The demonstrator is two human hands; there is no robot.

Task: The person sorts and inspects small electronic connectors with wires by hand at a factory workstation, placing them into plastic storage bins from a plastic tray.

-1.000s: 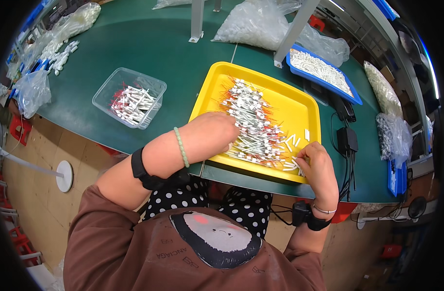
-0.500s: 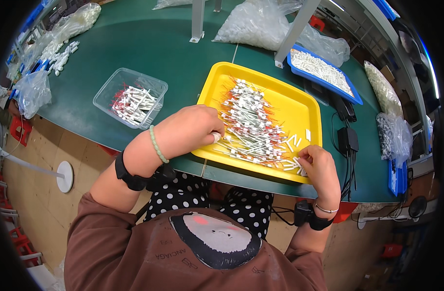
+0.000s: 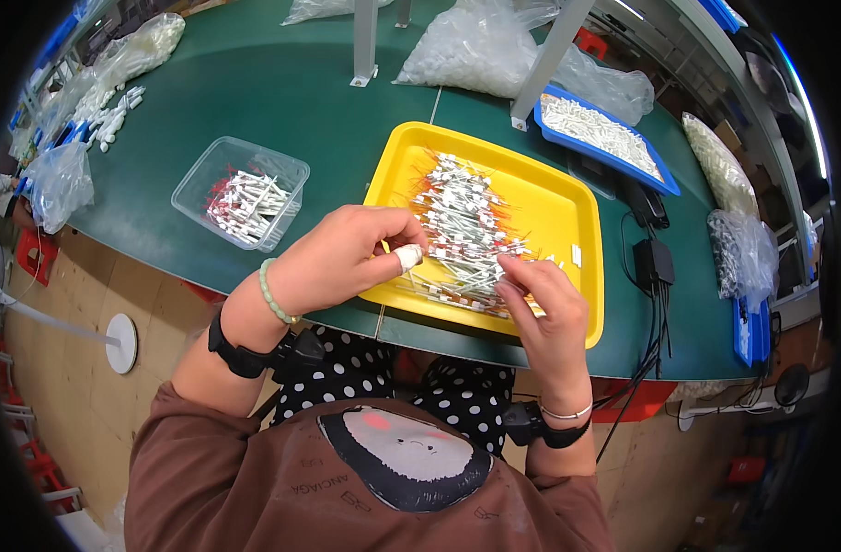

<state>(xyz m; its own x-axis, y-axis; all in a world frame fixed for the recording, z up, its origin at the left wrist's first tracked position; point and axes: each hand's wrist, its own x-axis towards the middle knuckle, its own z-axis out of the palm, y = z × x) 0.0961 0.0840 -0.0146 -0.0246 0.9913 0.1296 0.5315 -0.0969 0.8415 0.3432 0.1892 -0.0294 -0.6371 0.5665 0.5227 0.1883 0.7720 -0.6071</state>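
Note:
A yellow tray (image 3: 558, 198) on the green table holds a long pile of thin white sticks with red ends (image 3: 462, 225). My left hand (image 3: 351, 258) hovers over the tray's near left corner with a taped fingertip, pinching a thin white stick. My right hand (image 3: 544, 299) is over the tray's near edge, its fingers closed on the other end of the same kind of stick. The two hands are close together, fingertips facing each other.
A clear plastic box (image 3: 241, 193) with more red-and-white sticks stands left of the tray. A blue tray (image 3: 604, 138) of white parts and plastic bags (image 3: 480, 41) lie behind. Two metal posts (image 3: 365, 41) rise from the table. Black cables and adapters (image 3: 655, 262) sit to the right.
My left hand has moved right along the tray's near edge toward my right hand. My right hand has lifted inward to meet it over the sticks.

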